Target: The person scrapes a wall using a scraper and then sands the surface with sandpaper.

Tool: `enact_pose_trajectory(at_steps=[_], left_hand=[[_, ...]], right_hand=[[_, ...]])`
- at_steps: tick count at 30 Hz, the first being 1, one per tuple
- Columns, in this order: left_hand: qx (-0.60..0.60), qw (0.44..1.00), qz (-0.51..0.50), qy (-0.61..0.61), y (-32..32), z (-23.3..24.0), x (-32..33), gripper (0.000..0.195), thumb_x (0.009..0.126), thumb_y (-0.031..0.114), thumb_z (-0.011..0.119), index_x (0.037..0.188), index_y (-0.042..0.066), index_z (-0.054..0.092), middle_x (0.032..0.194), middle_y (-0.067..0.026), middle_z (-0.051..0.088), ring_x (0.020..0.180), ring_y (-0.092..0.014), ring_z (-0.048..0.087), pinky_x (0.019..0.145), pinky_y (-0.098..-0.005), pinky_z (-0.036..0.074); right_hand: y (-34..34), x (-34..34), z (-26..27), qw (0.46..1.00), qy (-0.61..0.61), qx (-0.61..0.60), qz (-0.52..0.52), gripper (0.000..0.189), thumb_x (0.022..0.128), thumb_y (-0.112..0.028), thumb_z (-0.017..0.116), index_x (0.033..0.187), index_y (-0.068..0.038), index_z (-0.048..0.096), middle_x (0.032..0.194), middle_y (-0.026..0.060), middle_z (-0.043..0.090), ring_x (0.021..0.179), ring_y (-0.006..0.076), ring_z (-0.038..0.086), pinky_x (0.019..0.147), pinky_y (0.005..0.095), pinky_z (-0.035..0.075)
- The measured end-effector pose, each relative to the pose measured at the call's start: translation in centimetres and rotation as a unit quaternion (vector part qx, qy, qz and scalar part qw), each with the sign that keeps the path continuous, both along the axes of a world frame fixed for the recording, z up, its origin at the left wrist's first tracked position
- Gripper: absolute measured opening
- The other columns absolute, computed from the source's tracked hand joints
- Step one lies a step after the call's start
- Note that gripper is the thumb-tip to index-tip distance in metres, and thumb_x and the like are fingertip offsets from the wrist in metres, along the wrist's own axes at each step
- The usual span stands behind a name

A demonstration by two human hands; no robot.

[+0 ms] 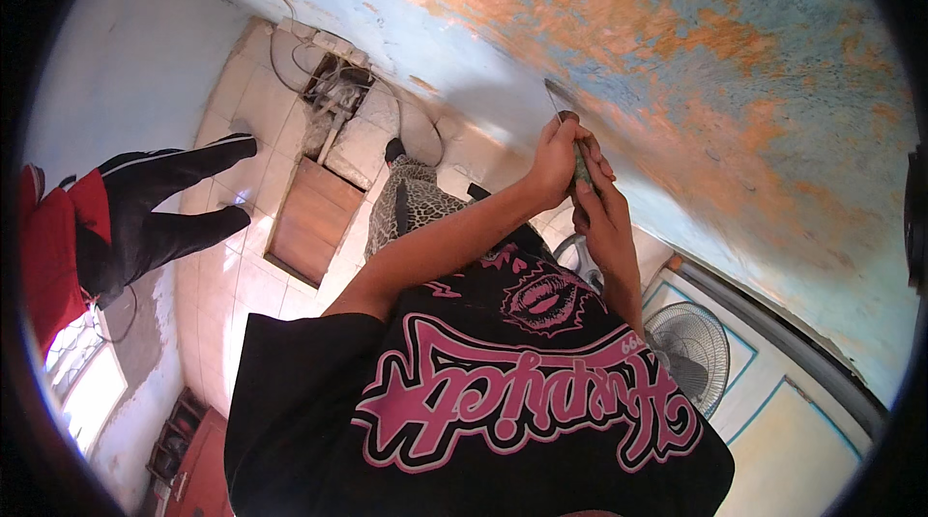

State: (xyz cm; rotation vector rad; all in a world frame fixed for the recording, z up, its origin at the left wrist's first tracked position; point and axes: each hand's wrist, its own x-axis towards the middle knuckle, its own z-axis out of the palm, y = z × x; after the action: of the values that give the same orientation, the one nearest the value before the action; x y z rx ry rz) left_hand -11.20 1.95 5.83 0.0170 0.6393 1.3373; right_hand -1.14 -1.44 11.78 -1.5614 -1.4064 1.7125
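Note:
Both of my hands are raised together close to the wall (652,82), whose pale blue paint is patchy with orange. A thin-bladed tool (554,98), likely a scraper or putty knife, is seen almost edge-on, its tip close to the wall surface. My left hand (562,158) wraps around its handle, and a brown end (569,115) shows above the fingers. Just below, my right hand (603,216) grips the lower part, where a greenish piece (582,168) shows between the hands. The fingers hide most of the handle.
Another person (138,212) in dark trousers stands at left. A broken floor pit (339,86) holds pipes, with loose cables (428,122) around it. A brown wooden panel (313,220) lies on the tiled floor (250,270). A fan (687,357) stands at right, by a panelled door (790,437).

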Motion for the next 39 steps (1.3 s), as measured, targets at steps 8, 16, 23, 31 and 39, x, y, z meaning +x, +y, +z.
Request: enact_pose_trajectory(at_steps=[8, 16, 23, 31, 39], left_hand=[[-0.064, 0.992, -0.087, -0.061, 0.4, 1.4, -1.6, 0.007, 0.079, 0.010, 0.036, 0.083, 0.013, 0.031, 0.061, -0.0080, 0.044, 0.052, -0.024, 0.051, 0.053, -0.0430, 0.045], [-0.068, 0.990, -0.093, -0.080, 0.9, 0.8, -1.8, 0.007, 0.080, 0.014, 0.038, 0.079, 0.009, 0.034, 0.062, -0.0084, 0.044, 0.052, -0.024, 0.049, 0.053, -0.0412, 0.046], [-0.154, 0.980, -0.063, -0.105, 2.3, -2.2, -4.4, 0.014, 0.077, 0.017, 0.040, 0.067, 0.006, 0.038, 0.062, -0.0103, 0.045, 0.057, -0.026, 0.049, 0.061, -0.0417, 0.043], [-0.068, 0.981, -0.159, -0.090, -0.2, 2.5, -4.2, 0.015, 0.086, 0.023, 0.042, 0.076, 0.012, 0.037, 0.059, -0.0045, 0.042, 0.051, -0.020, 0.048, 0.054, -0.0378, 0.046], [-0.053, 0.976, -0.144, -0.151, 0.0, 1.3, -4.1, 0.008, 0.079, 0.011, 0.039, 0.081, 0.015, 0.032, 0.058, -0.0064, 0.041, 0.049, -0.022, 0.046, 0.052, -0.0403, 0.044]], right_hand=[[-1.1, -2.8, 1.4, 0.961, -0.200, 0.182, 0.060, 0.041, 0.094, -0.021, 0.040, 0.125, 0.006, 0.044, 0.100, 0.0249, 0.059, 0.092, 0.0333, 0.058, 0.079, 0.0363, 0.044], [-0.6, -4.4, 1.9, 0.940, -0.247, 0.232, 0.033, 0.037, 0.092, -0.016, 0.039, 0.119, 0.008, 0.049, 0.113, 0.0293, 0.054, 0.107, 0.0403, 0.053, 0.088, 0.0381, 0.043], [1.5, -6.9, -0.7, 0.953, -0.233, 0.193, 0.021, 0.033, 0.091, -0.018, 0.044, 0.112, 0.006, 0.054, 0.102, 0.0279, 0.059, 0.094, 0.0424, 0.057, 0.080, 0.0378, 0.047], [-2.4, -6.9, 3.1, 0.934, -0.270, 0.236, -0.005, 0.035, 0.091, -0.017, 0.043, 0.117, 0.004, 0.052, 0.092, 0.0264, 0.061, 0.084, 0.0408, 0.060, 0.072, 0.0424, 0.047], [-2.4, -6.7, 2.1, 0.915, -0.272, 0.299, -0.013, 0.028, 0.086, -0.009, 0.047, 0.107, 0.006, 0.055, 0.068, 0.0266, 0.056, 0.063, 0.0421, 0.056, 0.055, 0.0475, 0.043]])
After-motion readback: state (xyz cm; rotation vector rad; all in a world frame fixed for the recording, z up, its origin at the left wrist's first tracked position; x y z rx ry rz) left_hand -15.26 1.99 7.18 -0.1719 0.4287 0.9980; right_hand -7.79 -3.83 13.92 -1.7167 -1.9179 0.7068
